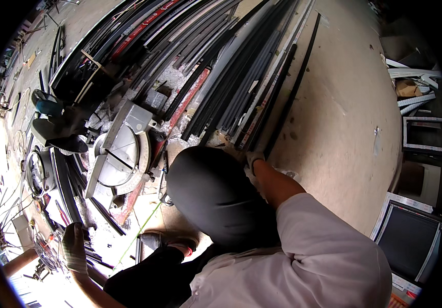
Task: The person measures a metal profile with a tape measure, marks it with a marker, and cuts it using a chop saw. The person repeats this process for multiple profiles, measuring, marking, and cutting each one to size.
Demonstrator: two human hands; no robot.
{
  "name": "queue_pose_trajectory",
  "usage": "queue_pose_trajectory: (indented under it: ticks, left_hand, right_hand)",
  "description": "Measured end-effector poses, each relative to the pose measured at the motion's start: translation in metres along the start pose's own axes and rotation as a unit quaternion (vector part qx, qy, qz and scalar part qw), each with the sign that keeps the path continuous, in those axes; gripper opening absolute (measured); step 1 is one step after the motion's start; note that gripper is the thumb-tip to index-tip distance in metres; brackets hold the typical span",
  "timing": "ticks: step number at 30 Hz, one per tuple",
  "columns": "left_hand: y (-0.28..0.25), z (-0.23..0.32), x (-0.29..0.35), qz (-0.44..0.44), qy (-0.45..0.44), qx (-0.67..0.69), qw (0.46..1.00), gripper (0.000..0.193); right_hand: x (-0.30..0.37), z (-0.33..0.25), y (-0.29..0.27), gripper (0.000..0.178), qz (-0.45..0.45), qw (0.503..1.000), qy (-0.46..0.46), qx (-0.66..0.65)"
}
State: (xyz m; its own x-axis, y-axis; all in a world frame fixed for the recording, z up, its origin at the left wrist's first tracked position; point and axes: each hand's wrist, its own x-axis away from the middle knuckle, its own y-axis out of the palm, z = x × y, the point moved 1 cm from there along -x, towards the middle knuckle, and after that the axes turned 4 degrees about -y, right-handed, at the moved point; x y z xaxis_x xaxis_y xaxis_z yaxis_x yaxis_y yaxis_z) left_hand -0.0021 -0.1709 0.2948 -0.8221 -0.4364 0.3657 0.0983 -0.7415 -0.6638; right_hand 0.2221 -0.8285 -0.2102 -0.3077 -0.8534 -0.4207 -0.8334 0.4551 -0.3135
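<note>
Black profile strips [241,92]: my gloved right hand [254,158] at their near ends, grip can't tell. Left hand [74,246] below the miter saw [120,154], fingers loosely curled, holding nothing visible.

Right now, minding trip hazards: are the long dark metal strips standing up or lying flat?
Lying flat: the long dark metal strips rest bundled on the concrete floor.

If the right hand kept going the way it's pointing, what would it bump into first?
The right hand reaches up the picture, and its fingertips are already at the near ends of the long dark metal strips lying on the floor. It would likely meet those ends first, though depth is hard to judge here.
</note>
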Motion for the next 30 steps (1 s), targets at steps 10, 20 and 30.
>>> queue_pose_trajectory:
  ticks: [10, 20, 30]
  left_hand:
    - [-0.006, 0.000, 0.006, 0.014, 0.006, 0.023, 1.000, 0.031]
    - [-0.057, -0.047, 0.029, 0.060, 0.002, -0.009, 0.998, 0.046]
    - [-0.042, -0.045, 0.089, 0.115, -0.101, -0.010, 0.988, 0.028]
  right_hand:
    - [0.017, 0.027, 0.001, 0.038, 0.032, 0.999, 0.041, 0.014]
    - [-0.022, -0.044, 0.015, 0.032, 0.015, 0.995, 0.086, -0.040]
    - [-0.281, -0.222, -0.007, 0.031, 0.259, 0.784, 0.557, -0.092]
